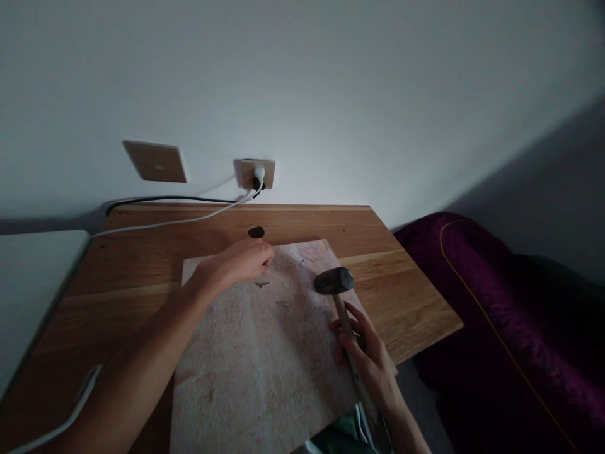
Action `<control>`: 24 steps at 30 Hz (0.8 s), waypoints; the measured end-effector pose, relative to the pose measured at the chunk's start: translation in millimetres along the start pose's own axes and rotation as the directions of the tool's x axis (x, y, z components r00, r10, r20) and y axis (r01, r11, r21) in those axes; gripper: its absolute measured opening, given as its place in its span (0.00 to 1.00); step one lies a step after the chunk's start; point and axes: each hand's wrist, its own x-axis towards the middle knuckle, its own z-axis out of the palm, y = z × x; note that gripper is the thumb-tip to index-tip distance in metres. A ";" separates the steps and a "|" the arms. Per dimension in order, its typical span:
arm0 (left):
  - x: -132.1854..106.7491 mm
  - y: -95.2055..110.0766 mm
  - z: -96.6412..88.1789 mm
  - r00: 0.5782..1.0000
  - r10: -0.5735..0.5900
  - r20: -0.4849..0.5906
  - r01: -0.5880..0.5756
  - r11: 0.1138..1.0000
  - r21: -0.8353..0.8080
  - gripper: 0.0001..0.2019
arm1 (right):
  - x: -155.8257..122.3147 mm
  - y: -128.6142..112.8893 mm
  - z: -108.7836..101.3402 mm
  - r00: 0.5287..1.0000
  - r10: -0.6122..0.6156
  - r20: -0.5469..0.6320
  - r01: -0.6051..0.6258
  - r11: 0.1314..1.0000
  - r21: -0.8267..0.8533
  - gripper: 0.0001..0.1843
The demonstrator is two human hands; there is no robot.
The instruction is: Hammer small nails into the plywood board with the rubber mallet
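A pale worn board lies on a wooden desk. My left hand reaches across the board's far part with its fingers pinched together over a small nail that stands in the board. My right hand is wrapped round the wooden handle of a hammer, whose dark head hovers over the board's right side, a short way right of the nail. Another small nail or mark shows nearer the middle of the board.
A cable hole sits in the desk behind the board. White and black cables run along the back to a wall socket. A blank wall plate is at the left. A purple cushioned seat stands to the right.
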 end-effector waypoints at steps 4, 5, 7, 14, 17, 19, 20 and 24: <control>-2.4 5.0 -2.3 0.999 -0.028 0.027 0.027 1.000 0.010 0.06 | -7.2 0.1 3.6 0.997 -0.029 -0.071 0.023 0.997 -0.080 0.32; -2.9 6.4 -3.2 0.999 -0.038 0.036 0.038 0.999 0.022 0.05 | -8.1 1.4 3.8 0.996 -0.037 -0.081 0.030 0.995 -0.094 0.31; -3.4 8.2 -4.6 0.998 -0.054 0.043 0.052 0.998 0.046 0.04 | -8.1 6.1 2.8 0.996 -0.043 -0.078 0.034 0.993 -0.112 0.26; -1.7 8.0 -2.9 0.999 -0.026 0.033 0.024 0.998 0.062 0.07 | -6.8 14.6 -2.3 0.994 0.110 -0.003 -0.110 0.993 -0.037 0.48; -3.9 8.2 -5.0 0.998 -0.058 0.036 0.057 0.998 0.032 0.04 | -13.6 3.7 -0.3 0.986 0.164 0.002 -0.164 0.986 0.011 0.48; -5.8 8.7 -6.9 0.995 -0.095 0.039 0.094 0.995 0.034 0.04 | -18.7 -3.2 1.2 0.982 0.190 -0.001 -0.190 0.982 0.013 0.47; -6.4 9.0 -7.4 0.994 -0.104 0.038 0.102 0.994 0.036 0.05 | -21.0 -5.5 1.7 0.980 0.200 0.002 -0.200 0.980 -0.001 0.49; -5.1 9.2 -5.9 0.998 -0.067 0.002 0.067 0.997 0.026 0.09 | -24.7 -9.4 4.4 0.978 0.210 -0.017 -0.210 0.977 -0.032 0.51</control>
